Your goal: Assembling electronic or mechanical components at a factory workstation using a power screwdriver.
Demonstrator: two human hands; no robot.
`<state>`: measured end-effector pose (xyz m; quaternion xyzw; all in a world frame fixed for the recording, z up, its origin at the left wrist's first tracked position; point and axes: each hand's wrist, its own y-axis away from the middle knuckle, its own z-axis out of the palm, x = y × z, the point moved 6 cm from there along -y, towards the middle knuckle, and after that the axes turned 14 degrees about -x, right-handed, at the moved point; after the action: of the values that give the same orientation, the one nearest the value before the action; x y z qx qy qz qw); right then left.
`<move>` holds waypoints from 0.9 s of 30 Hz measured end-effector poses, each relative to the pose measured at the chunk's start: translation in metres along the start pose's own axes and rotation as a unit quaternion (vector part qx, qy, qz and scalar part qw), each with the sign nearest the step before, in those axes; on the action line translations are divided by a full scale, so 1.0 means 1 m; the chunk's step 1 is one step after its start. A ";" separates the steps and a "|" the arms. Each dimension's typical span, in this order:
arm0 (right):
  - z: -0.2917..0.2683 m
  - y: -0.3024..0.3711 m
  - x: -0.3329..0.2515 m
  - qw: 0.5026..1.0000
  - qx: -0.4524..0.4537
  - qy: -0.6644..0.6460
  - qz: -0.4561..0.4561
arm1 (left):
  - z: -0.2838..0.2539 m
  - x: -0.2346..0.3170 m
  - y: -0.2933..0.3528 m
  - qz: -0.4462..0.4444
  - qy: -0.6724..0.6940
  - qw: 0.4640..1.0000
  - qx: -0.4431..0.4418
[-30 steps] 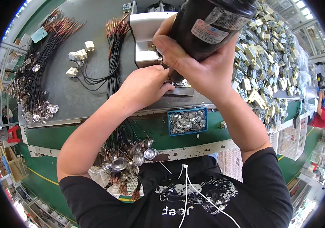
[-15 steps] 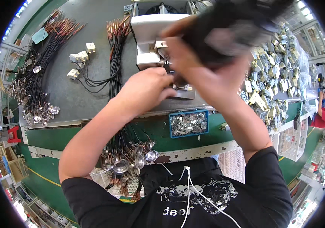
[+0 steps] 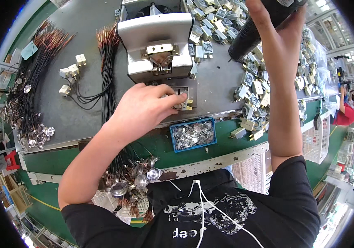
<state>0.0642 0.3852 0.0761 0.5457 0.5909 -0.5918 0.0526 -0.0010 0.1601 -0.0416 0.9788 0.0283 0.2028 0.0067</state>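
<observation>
My left hand [image 3: 146,103] reaches over the front of the bench, thumb and index finger pinched on a small part with brass terminals [image 3: 188,105]. That part sits in a flat metal fixture [image 3: 192,91] in front of a white-and-grey bench machine [image 3: 154,31]; my fingers cover some of it. Raised at the upper right, my right hand [image 3: 274,31] is wrapped round a thick black cylindrical tool [image 3: 246,40], tilted with its narrower lower end over the pile of blocks. The tool's upper end runs out of the picture.
Small grey-and-cream blocks [image 3: 251,89] are heaped at the right. A blue tray [image 3: 173,143] of metal pieces stands at the near edge. Black wire bundles [image 3: 107,80] lie to the left, with several cream connectors [image 3: 80,60] alongside. Cups on wires [image 3: 119,189] hang over the edge.
My right hand has swung up and right with the black tool, away from the fixture, uncovering the machine. My left hand stays at the fixture, its fingertips now on the small part.
</observation>
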 end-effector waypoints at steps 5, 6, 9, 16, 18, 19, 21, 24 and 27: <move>-0.030 0.046 -0.003 0.943 0.031 0.252 -0.214 | -0.010 0.007 0.008 0.037 -0.032 0.998 0.048; -0.042 0.056 0.022 0.964 -0.033 0.194 -0.181 | -0.028 0.006 0.013 0.040 -0.034 0.995 0.085; -0.033 0.062 0.076 0.885 -0.193 0.413 0.095 | -0.087 -0.053 0.080 -0.067 0.038 0.912 0.402; -0.027 0.081 0.134 0.801 -0.312 0.502 0.093 | -0.084 -0.133 0.139 -0.362 -0.296 0.848 0.247; -0.026 0.086 0.118 0.819 -0.298 0.488 0.056 | -0.076 -0.101 0.114 -0.303 -0.216 0.901 0.223; -0.027 0.087 0.109 0.902 -0.263 0.307 0.150 | -0.067 -0.088 0.103 -0.272 -0.142 0.935 0.177; -0.026 0.099 0.096 0.943 -0.226 -0.012 0.243 | -0.048 -0.057 0.074 -0.184 -0.053 0.975 0.111; 0.029 0.127 0.060 0.825 -0.186 -0.368 0.387 | -0.022 -0.060 0.058 -0.190 -0.085 0.978 0.004; 0.061 0.137 0.037 0.822 -0.273 -0.297 0.403 | -0.016 -0.060 0.050 -0.178 -0.120 0.976 -0.024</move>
<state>0.1102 0.3200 -0.0561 0.4967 0.4111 -0.4659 0.6060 -0.0598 0.1063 -0.0495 0.9748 0.1958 0.0805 0.0698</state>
